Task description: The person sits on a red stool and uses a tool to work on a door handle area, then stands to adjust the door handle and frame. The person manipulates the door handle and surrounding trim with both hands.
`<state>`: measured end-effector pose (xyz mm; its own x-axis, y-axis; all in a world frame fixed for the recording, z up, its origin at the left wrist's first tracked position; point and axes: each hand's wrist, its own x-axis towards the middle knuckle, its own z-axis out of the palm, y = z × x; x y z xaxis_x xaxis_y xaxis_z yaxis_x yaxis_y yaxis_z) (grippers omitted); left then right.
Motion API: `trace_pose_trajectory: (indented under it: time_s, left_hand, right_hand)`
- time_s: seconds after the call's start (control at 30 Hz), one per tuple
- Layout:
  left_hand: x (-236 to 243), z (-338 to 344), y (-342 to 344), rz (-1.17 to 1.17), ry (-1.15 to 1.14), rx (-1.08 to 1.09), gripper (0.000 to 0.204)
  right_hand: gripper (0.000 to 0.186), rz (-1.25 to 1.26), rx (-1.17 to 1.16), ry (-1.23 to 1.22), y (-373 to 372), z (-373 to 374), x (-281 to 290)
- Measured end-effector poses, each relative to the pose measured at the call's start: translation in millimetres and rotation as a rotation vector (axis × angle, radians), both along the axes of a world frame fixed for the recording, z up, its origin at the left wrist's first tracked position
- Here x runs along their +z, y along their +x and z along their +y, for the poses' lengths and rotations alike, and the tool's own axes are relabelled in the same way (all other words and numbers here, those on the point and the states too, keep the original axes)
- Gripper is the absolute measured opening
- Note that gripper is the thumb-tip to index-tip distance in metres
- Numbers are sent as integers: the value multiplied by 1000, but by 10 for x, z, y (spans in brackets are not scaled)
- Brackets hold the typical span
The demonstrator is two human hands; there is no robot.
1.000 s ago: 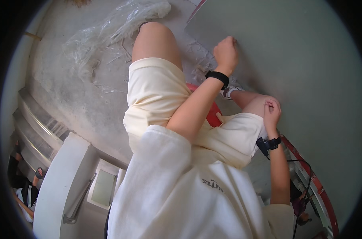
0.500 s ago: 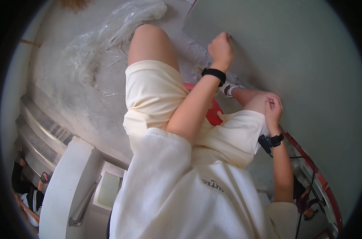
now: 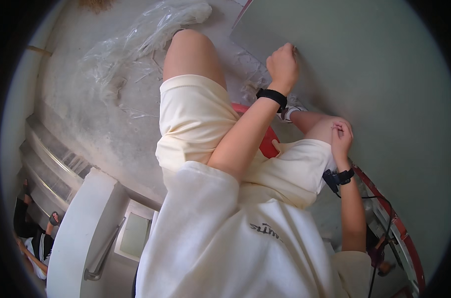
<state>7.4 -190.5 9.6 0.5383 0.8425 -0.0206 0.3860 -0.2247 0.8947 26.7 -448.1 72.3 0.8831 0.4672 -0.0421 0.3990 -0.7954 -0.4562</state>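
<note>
My left hand (image 3: 283, 68) is closed in a fist and held up against a large grey-green panel (image 3: 384, 64). At its fingertips a small dark bit shows, too small to name. A black band (image 3: 272, 97) circles that wrist. My right hand (image 3: 341, 140) lies on my bent right knee with its fingers loosely curled in, and nothing shows in it. Around the right wrist is a black strap (image 3: 343, 176) with a small black device and a cable.
Crumpled clear plastic sheeting (image 3: 136, 44) lies on the concrete floor (image 3: 111, 134). Under me is a red seat (image 3: 269, 142). Steps (image 3: 51, 159) and a white low wall (image 3: 94, 218) stand at the left, with another person (image 3: 37, 243) beyond. A second person (image 3: 377, 251) shows at lower right.
My left fist has shifted a little to the right along the panel. My right hand stays on the knee. The whole view has moved slightly.
</note>
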Motion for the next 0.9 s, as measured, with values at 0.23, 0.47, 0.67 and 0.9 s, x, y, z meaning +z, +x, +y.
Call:
trace_pose_trajectory:
  time_s: [0.23, 0.47, 0.67, 0.9]
  left_hand:
    - [-38, -21, 13, -72, 79, 26, 10]
    - [-66, 67, 15, -40, 6, 56, 10]
    - [112, -129, -36, -86, -8, -145, 13]
    - [40, 48, -262, -481, -946, -357, 14]
  right_hand:
    - [8, -15, 4, -6, -1, -52, -6]
    - [7, -51, 36, -10, 14, -10, -20]
    - [8, -9, 30, -10, 31, 53, 34]
    - [9, -60, 13, 39, -37, -12, -92]
